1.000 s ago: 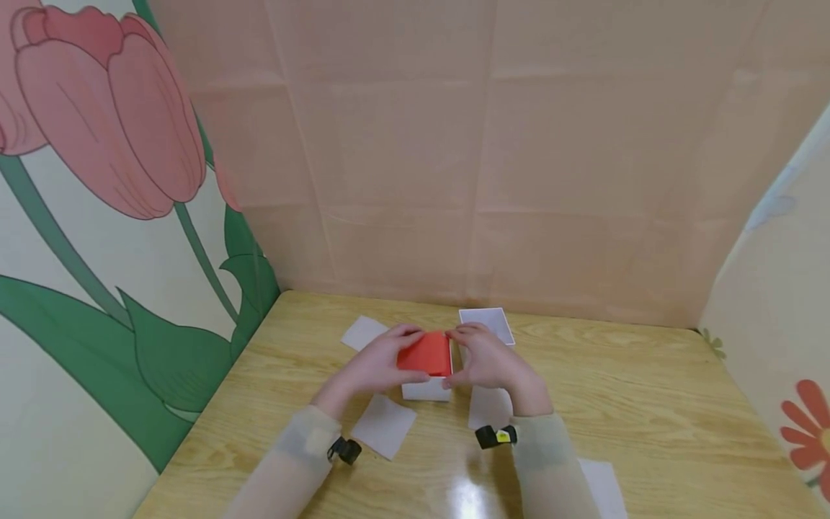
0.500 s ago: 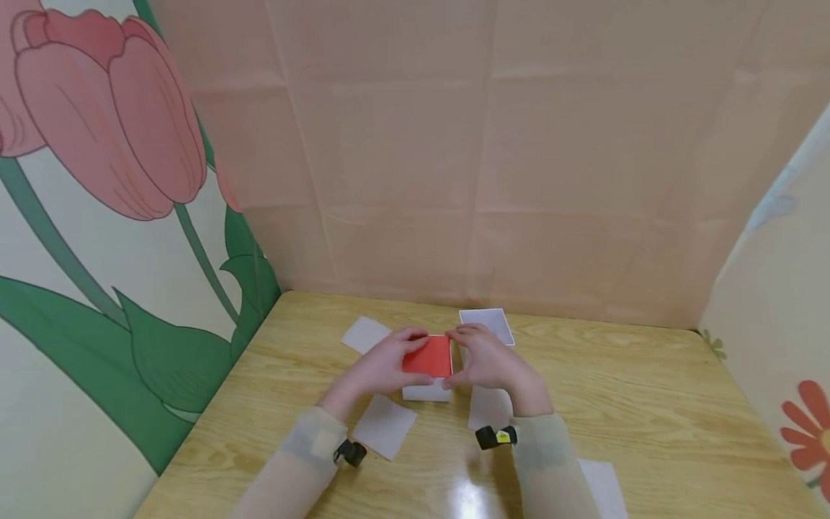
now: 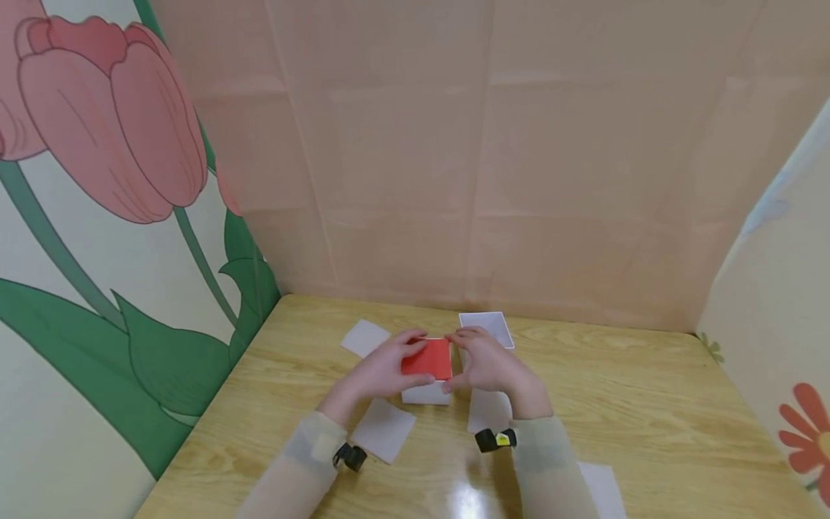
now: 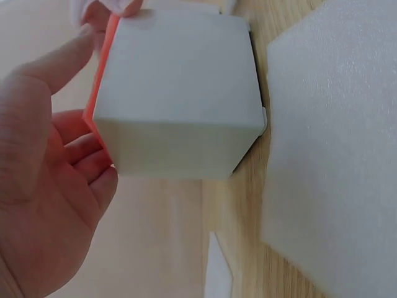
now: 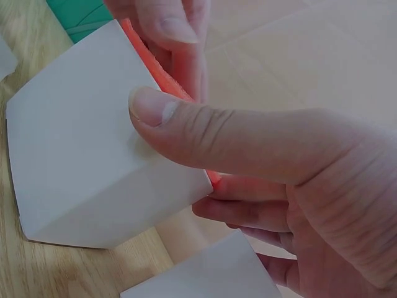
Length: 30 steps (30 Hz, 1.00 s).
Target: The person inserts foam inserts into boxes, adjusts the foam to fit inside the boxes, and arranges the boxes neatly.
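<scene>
A white box (image 3: 425, 393) stands on the table with a square red sheet (image 3: 431, 359) lying flat across its top. In the right wrist view the edge of the red sheet looks like foam. My left hand (image 3: 382, 367) holds the sheet at its left side, thumb on the near edge and fingers toward the far edge. My right hand (image 3: 491, 369) grips the box at its right side; in the right wrist view its thumb presses the white wall (image 5: 80, 143) and its fingers reach the far side. What lies under the sheet is hidden.
Behind the right hand sits a second white box part (image 3: 486, 329), hollow side up. Thin white sheets lie around: back left (image 3: 364, 337), front left (image 3: 385, 430), under the right wrist (image 3: 489, 410), and front right (image 3: 601, 490). A beige cloth (image 3: 486, 180) hangs behind the wooden table (image 3: 648, 404).
The red sheet bulged upward a second ago and now lies flat on the box. My left hand has shifted slightly right; the right hand has stayed in place.
</scene>
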Available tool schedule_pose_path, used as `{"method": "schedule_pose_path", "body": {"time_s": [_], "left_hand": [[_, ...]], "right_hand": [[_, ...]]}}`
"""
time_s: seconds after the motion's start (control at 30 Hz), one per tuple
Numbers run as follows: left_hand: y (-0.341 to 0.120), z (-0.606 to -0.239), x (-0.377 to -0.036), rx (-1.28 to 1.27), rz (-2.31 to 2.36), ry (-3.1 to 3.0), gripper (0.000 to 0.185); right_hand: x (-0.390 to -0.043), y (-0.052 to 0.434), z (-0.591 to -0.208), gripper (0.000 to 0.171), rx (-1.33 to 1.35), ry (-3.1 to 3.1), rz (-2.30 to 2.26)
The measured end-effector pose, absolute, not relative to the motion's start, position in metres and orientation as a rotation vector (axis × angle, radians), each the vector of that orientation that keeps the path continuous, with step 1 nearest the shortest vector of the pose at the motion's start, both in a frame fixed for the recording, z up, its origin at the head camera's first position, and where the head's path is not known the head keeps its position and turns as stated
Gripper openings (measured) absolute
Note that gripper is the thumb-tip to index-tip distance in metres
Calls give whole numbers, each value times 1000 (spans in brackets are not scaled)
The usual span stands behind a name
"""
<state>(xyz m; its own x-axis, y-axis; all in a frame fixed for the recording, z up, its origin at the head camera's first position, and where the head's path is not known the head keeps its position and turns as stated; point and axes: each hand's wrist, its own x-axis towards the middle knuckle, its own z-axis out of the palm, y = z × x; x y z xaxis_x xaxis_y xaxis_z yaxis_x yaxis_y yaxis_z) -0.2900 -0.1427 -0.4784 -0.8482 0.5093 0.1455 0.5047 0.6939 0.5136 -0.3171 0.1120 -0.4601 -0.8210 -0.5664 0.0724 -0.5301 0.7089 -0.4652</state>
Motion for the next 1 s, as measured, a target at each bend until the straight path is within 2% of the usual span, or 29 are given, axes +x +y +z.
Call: {"method": "schedule_pose_path", "body": {"time_s": [0.13,0.37,1.0], "left_hand": [[-150,-474,-288,815,952,2896,76],[-156,-466,-284,729,949,2920,57],[-144,-454,-285,815,502,3004,46]], "right_hand": [[-317,112,-460,97,-892,2832,-736],[-317,113,-460,97,-901,2840,-736],[-317,112,-460,99,-923,2819,-764]]}}
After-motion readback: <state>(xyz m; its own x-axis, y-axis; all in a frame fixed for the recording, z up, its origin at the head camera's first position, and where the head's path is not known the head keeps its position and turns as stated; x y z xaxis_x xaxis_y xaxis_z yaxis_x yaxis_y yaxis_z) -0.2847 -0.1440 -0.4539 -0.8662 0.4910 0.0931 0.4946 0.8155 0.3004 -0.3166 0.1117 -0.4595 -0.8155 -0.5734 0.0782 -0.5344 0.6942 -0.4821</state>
